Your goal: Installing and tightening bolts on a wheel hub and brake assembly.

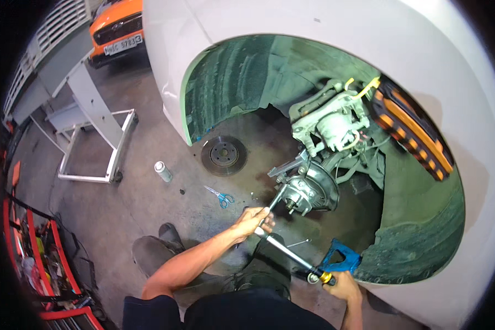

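My left hand (253, 223) is closed around the head end of a torque wrench (287, 251), where a steel extension bar (276, 201) joins it. My right hand (344, 286) grips the wrench's handle by its yellow collar, lower and to the right. The extension runs up to the left side of a bare wheel hub (301, 193) with studs; what its far end sits on is too small to tell. Above the hub a brake caliper (335, 127) hangs from a yellow hook (370, 87) inside the wheel arch.
An orange and black work light (412, 129) rests against the white fender (467, 66). On the floor lie a brake disc (224, 166), blue-handled scissors (224, 200), a spray can (163, 172) and a blue frame-like object (335, 252). A red tool cart (36, 247) stands left, near a white wheeled frame (91, 177).
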### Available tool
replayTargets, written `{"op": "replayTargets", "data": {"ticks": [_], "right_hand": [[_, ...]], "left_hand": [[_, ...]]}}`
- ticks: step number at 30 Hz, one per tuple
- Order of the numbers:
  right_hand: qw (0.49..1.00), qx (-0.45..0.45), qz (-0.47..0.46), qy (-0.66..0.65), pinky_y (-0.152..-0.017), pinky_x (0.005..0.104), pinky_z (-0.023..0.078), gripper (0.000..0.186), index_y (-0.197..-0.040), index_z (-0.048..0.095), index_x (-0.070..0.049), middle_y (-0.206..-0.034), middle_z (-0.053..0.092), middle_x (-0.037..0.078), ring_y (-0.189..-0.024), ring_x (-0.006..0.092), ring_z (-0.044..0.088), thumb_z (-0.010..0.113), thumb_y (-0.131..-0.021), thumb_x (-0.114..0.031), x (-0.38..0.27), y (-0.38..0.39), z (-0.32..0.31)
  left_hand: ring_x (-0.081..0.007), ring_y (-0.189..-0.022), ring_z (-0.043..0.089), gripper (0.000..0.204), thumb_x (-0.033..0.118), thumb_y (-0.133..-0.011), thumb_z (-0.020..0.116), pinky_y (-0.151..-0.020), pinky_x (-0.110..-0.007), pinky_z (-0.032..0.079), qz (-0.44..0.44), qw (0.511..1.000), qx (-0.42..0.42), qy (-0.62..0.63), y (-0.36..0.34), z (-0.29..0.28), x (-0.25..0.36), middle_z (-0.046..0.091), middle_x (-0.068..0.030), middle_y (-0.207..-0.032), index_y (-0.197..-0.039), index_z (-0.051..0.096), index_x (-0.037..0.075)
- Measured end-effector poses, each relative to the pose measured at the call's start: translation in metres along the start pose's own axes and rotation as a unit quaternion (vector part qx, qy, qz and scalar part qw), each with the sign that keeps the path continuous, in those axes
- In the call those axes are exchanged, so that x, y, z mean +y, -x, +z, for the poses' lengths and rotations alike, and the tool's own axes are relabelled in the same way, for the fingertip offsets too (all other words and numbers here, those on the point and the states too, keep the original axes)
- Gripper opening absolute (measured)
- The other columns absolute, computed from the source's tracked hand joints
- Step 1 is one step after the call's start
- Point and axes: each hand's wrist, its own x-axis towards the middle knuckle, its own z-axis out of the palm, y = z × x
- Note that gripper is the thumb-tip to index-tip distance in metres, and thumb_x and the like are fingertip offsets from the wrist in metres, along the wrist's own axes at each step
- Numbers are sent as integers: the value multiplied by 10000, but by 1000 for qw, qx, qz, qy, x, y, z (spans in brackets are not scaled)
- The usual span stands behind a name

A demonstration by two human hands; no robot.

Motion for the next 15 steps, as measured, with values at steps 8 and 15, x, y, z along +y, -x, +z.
{"op": "replayTargets", "data": {"ticks": [8, 15], "right_hand": [[999, -9, 20, -37, -607, 398, 489, 292, -828, 688, 2, -629, 610, 210, -596, 325, 635, 699, -630, -212, 11, -18, -21], [999, -9, 20, -27, -604, 399, 484, 306, -828, 681, 18, -619, 602, 207, -586, 316, 630, 713, -621, -206, -3, -15, -45]], "left_hand": [[-139, -678, 645, 357, 325, -993, 514, -607, -253, 520, 10, 1000, 28, -2, -19, 27, 39, 664, -93, -907, -1056, 605, -14], [-129, -644, 631, 277, 219, -929, 635, -589, -249, 523, 22, 996, 59, 58, -32, 34, 49, 692, -130, -888, -999, 633, -49]]}}
